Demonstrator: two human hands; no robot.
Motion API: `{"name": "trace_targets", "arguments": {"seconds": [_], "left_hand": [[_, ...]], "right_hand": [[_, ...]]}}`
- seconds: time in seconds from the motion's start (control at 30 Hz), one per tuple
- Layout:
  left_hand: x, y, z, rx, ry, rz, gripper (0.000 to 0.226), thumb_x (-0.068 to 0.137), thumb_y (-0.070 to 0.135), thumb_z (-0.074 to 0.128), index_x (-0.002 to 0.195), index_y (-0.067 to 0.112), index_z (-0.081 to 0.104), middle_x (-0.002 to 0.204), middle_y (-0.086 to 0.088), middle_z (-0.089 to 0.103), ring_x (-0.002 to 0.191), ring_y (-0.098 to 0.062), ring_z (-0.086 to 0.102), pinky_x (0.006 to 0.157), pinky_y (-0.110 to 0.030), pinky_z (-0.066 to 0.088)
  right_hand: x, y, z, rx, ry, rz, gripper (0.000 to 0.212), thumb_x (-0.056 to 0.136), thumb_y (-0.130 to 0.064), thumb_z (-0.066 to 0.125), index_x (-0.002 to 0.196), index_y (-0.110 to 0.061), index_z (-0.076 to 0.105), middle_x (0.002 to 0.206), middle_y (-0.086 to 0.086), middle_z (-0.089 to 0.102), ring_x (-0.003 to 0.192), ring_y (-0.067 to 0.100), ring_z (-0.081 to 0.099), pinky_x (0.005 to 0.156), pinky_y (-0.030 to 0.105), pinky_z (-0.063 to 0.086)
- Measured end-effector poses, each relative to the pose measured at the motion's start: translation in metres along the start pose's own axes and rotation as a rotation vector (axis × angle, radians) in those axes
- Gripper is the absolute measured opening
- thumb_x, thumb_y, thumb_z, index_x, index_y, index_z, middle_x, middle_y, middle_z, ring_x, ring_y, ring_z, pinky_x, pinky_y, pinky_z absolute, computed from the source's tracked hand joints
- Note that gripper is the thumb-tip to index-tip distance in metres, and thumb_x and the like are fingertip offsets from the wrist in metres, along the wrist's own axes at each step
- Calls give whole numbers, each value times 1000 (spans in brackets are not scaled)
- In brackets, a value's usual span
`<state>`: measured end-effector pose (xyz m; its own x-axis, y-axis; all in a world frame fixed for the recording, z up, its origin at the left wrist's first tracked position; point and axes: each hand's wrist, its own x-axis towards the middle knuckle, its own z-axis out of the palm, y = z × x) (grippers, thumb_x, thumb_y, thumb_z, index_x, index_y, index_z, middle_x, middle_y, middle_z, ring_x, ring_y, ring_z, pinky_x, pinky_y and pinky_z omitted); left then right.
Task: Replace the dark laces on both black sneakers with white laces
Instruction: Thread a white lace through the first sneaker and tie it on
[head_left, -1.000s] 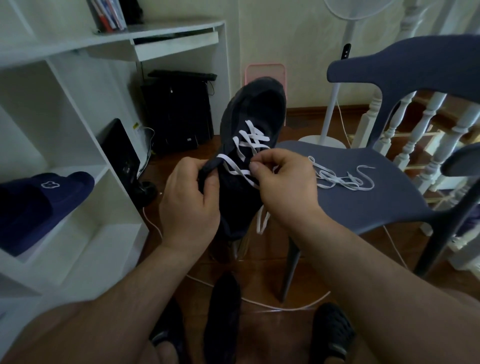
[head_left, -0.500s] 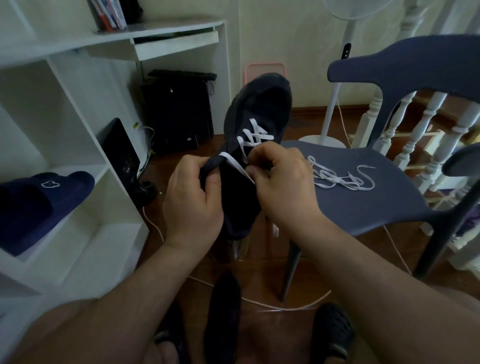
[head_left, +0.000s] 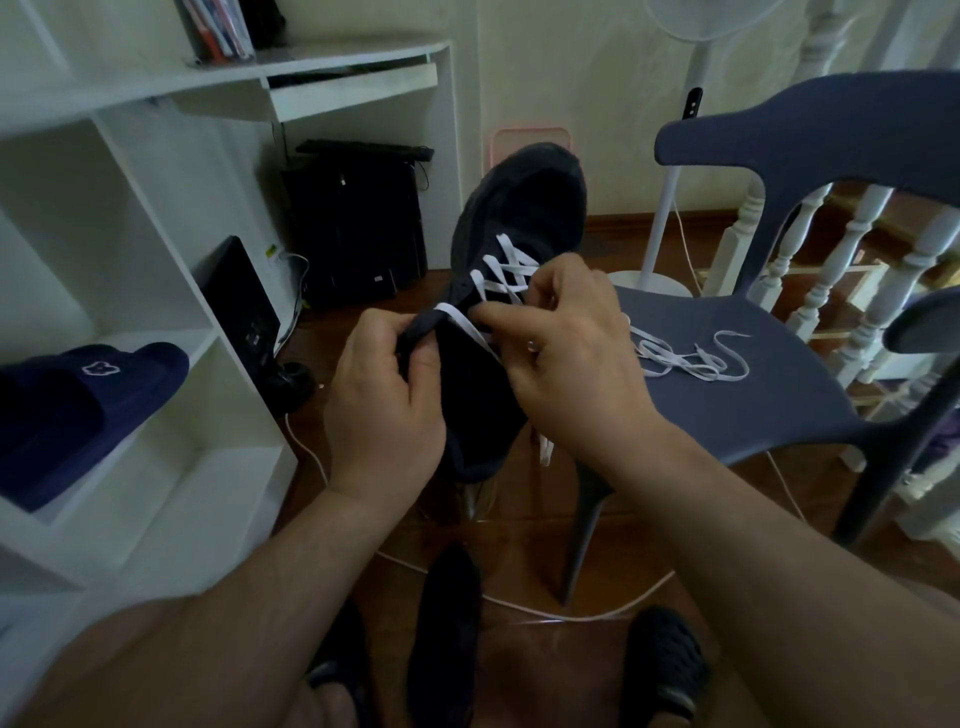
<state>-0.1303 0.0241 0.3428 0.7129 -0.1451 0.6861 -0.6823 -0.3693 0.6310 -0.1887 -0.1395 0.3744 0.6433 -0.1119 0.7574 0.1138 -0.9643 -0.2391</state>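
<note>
You hold a black sneaker (head_left: 519, 208) up in front of you, toe pointing away and upward, just left of the blue chair (head_left: 753, 395). Your left hand (head_left: 384, 405) grips the shoe's collar edge on the near left side, thumb and fingers curled over the dark fabric. Your right hand (head_left: 571, 364) has its fingers bent over the lacing area and pinches the white lace (head_left: 506, 270) close to the upper eyelets; the exact spot under the fingertips is hidden. That lace already crosses several times over the tongue, and a loose white end (head_left: 544, 451) hangs down below your right wrist. A second white lace (head_left: 691, 356) lies in a loose tangle on the chair seat, apart from the shoe. On the floor between your legs stands the other dark sneaker (head_left: 447, 634), seen from behind, so you cannot tell how it is laced. A thin white cable (head_left: 571, 616) runs across the wooden floor beneath the chair. To your left a white shelf unit (head_left: 156, 467) holds a navy slipper (head_left: 78, 405)
</note>
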Motion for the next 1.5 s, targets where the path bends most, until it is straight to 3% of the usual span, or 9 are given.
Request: {"name": "trace_targets", "arguments": {"seconds": [0.2,0.53,0.73,0.9,1.0,1.07,1.17,1.33,1.5], "left_hand": [[-4,0,3,-9,-36,11,7,105,34,49,109,29,53,96,17,54,88,-15,60,67,-45,54],[-4,-1,4,27,-37,28,11,105,31,50,110,23,55,95,17,52,87,-15,58,66,-37,50],[-4,0,4,84,-41,34,6,103,30,51,107,26,54,92,20,48,86,-8,52,65,-20,39],[-7,1,5,-8,-56,-11,6,106,31,52,106,36,50,95,14,58,87,-13,61,67,-37,53],[-8,0,4,-25,-59,-13,4,106,35,51,109,33,53,98,11,61,88,-16,64,68,-45,56],[-8,-1,3,-11,-58,7,4,106,35,51,109,34,51,99,11,60,87,-18,64,67,-47,55],[-10,1,5,5,-71,39,4,105,34,51,109,35,50,99,17,55,88,-16,62,67,-46,55],[-11,0,6,4,-78,49,5,106,36,51,109,33,51,97,23,52,90,-14,61,68,-46,56],[-13,1,7,31,-66,66,6,105,32,54,109,28,55,95,28,50,84,-8,56,65,-23,43]], "right_hand": [[0,2,6,-34,2,45,18,96,-12,62,107,-12,76,92,5,56,86,29,48,71,38,41],[0,3,6,47,-24,79,8,91,-17,73,96,-17,79,94,3,60,91,29,55,75,23,26],[0,-11,-6,344,-24,141,8,97,-17,65,92,-22,70,88,-10,62,88,16,59,80,39,51],[-1,-12,-4,382,-41,233,11,98,-16,62,101,-24,69,91,-8,68,91,16,63,80,45,54],[1,-13,-6,369,-77,303,14,96,-22,70,109,-27,68,92,-11,74,94,10,67,91,18,49],[1,-14,-8,358,-113,367,15,93,-27,74,105,-30,64,85,-15,73,87,1,67,82,1,40],[3,-14,-12,354,-71,410,7,91,-29,77,95,-31,72,77,-22,66,82,-7,65,73,4,47],[2,-13,-17,393,-62,416,14,93,-19,75,104,-26,78,92,-17,74,92,-1,68,83,11,53],[1,-12,-16,376,-42,422,9,91,-18,76,93,-26,77,86,-21,71,85,-5,66,76,5,49]]}}
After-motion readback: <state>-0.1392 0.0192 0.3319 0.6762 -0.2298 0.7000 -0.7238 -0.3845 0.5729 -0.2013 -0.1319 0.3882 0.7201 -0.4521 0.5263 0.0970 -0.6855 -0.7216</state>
